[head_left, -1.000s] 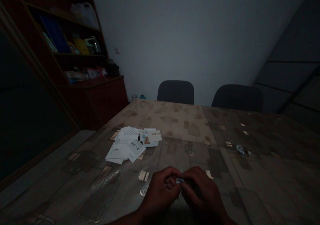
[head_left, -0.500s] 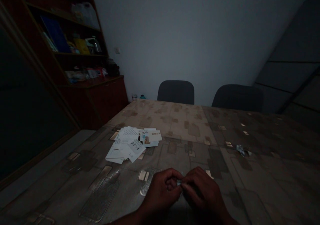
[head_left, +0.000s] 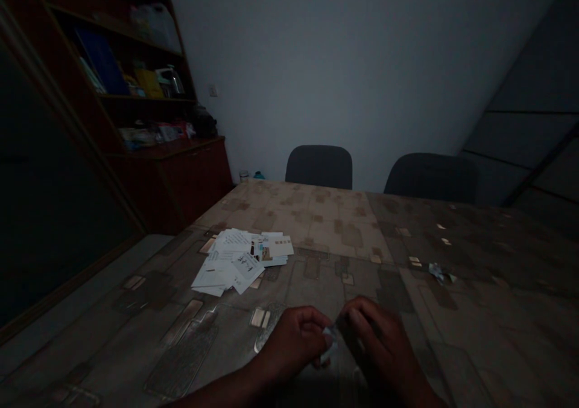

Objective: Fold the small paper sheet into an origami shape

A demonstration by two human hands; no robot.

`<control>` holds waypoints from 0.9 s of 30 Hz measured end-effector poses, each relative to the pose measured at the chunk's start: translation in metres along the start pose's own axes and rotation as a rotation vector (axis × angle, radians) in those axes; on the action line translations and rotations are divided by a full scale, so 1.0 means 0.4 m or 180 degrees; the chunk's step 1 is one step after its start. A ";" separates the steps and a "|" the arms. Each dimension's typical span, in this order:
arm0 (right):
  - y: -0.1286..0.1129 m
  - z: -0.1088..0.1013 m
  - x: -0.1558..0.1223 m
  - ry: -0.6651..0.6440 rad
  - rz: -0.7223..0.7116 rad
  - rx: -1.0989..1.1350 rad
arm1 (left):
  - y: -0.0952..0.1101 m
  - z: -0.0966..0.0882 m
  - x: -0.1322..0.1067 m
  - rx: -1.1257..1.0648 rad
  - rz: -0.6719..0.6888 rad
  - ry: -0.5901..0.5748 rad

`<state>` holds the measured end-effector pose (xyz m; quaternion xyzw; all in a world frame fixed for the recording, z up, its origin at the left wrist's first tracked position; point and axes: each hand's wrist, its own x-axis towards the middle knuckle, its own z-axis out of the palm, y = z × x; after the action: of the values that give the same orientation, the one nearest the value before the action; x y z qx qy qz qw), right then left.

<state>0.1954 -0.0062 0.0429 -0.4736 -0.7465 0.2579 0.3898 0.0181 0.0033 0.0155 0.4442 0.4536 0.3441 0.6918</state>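
Close to the table's near side, my left hand (head_left: 296, 341) pinches a small, pale, crumpled piece (head_left: 329, 340) that looks like paper or a wrapper; the dim light hides its exact kind. Its thumb and forefinger are closed on it. Just to the right, my right hand (head_left: 377, 335) has its fingertips pressed together at the upper end of the same piece. Farther off and to the left lies a loose, overlapping pile of printed white cards (head_left: 226, 263). Over on the right, another small crumpled scrap (head_left: 438, 271) rests on the tablecloth.
A patterned tablecloth (head_left: 312, 215) covers the table. Two dark chairs (head_left: 319, 166) stand at its far edge before a plain wall. Beyond the left corner is a reddish wooden cabinet (head_left: 194, 172) with shelves of household items. A glass jar (head_left: 243, 176) stands near the far left corner.
My hands have moved slightly apart, the right one up and to the right. More of the pale piece shows between them now. The cards and the other scrap stay put.
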 end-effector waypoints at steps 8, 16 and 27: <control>0.013 0.040 -0.010 0.0048 -0.0728 -0.0377 | 0.017 0.015 -0.019 0.0243 0.0495 0.0226; -0.006 0.038 -0.013 0.0618 -0.0905 -0.0218 | -0.008 0.011 -0.017 -0.0225 0.0813 0.0022; 0.016 0.054 -0.023 0.0524 -0.0860 -0.0224 | 0.025 0.015 -0.033 0.0205 0.0657 0.0414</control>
<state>0.1830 -0.0121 0.0228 -0.4017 -0.7775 0.1371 0.4640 0.0184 -0.0064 0.0303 0.4873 0.4601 0.4268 0.6072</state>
